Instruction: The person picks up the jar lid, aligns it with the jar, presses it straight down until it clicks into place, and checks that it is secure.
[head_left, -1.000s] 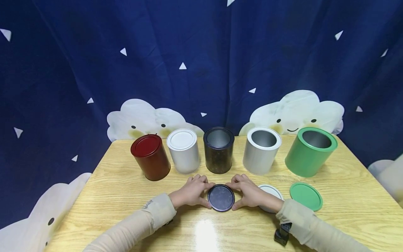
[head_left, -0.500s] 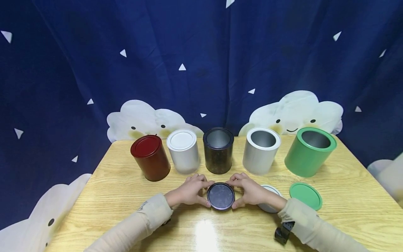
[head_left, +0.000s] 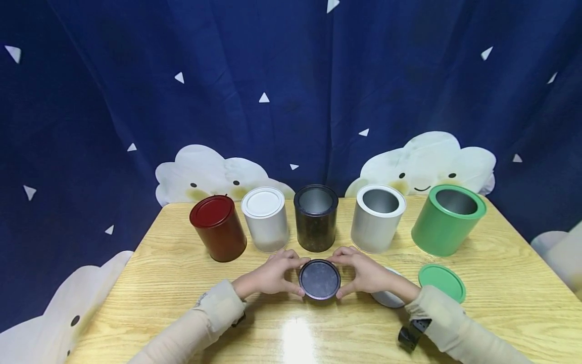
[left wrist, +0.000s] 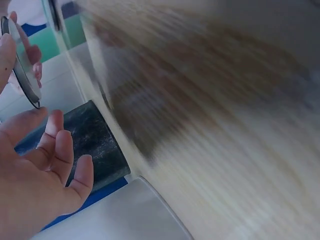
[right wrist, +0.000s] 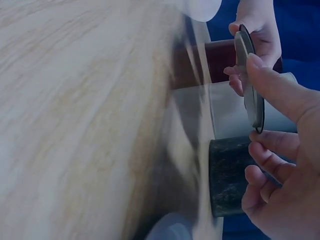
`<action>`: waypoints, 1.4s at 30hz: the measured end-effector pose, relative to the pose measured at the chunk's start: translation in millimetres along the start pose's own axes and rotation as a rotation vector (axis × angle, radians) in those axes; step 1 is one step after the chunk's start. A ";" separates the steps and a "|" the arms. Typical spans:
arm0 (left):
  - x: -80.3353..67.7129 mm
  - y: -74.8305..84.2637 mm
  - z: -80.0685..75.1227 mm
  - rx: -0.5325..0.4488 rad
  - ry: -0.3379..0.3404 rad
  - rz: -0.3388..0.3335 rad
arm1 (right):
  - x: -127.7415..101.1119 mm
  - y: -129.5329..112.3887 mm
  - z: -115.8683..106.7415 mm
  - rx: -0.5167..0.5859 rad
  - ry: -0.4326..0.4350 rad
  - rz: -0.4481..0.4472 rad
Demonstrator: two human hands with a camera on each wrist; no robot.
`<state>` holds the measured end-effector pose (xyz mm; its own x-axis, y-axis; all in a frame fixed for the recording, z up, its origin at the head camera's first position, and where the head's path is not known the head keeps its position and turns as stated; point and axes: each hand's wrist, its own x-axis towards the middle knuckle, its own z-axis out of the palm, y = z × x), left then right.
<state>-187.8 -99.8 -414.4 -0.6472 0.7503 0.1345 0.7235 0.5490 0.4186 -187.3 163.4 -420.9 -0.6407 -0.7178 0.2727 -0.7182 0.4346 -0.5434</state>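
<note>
A round black lid [head_left: 320, 279] is held level between both hands, in front of the black can [head_left: 316, 222]. My left hand [head_left: 276, 273] grips its left edge between thumb and index finger. On the opposite edge, my right hand [head_left: 360, 273] pinches it the same way. Both wrist views show the lid [left wrist: 22, 70] raised off the wooden table, its pale underside [right wrist: 248, 75] visible, while the other fingers curl loosely below the rim. The black can stands upright without a lid, its grey inside showing.
Left of the black can stand a lidded dark red can [head_left: 220, 230] and a lidded white can [head_left: 265, 222]. To the right are an uncovered white can [head_left: 376, 227] and an uncovered green can [head_left: 443, 227]. A white lid [head_left: 386, 299], partly under the right forearm, and a green lid [head_left: 442, 282] lie on the table [head_left: 182, 263].
Both hands have lifted the black lid from the tabletop, and it now sits slightly higher and nearer the black can. The cans and other lids have not moved.
</note>
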 end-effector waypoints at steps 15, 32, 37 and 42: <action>-1.0 3.2 -13.7 -0.138 0.066 0.042 | 3.2 -7.3 -14.8 0.036 0.045 -0.036; 0.7 1.9 -24.6 -0.222 0.127 0.097 | 7.2 -17.6 -26.1 0.137 0.090 0.001; 3.0 3.6 -30.5 -0.250 0.155 0.092 | 10.4 -17.8 -28.5 0.152 0.132 -0.044; 4.8 4.8 -34.3 -0.260 0.206 0.109 | 14.2 -22.4 -33.7 0.158 0.169 -0.077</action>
<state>-195.7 -106.2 -380.9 -0.6235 0.6950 0.3581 0.7227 0.3376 0.6031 -189.5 161.8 -378.1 -0.6317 -0.6387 0.4393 -0.7236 0.2824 -0.6298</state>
